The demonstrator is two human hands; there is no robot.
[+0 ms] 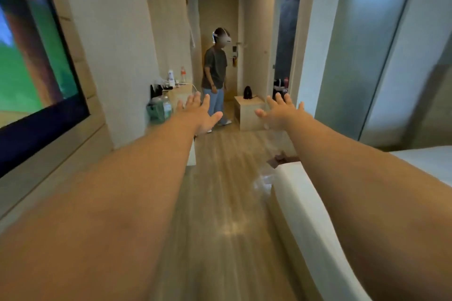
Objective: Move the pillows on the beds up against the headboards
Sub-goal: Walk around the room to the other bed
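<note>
Both the left hand (200, 115) and right hand (281, 112) reach forward, fingers (195, 99) spread, grasping nothing. No pillows visible; the bed (300, 198) lies below and right of the fingers. Best turn toward its headboard end first.

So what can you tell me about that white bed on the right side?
Only a part of the bed shows, at the lower right. It looks white and soft, with a rounded padded edge running beside the wooden floor, and a flat white top reaching to the right border. The right forearm crosses in front of it and hides much of the top. No pillow or headboard is in view. Something small and dark lies on the floor by its far corner, too blurred to name. Neither hand touches the bed.
</note>
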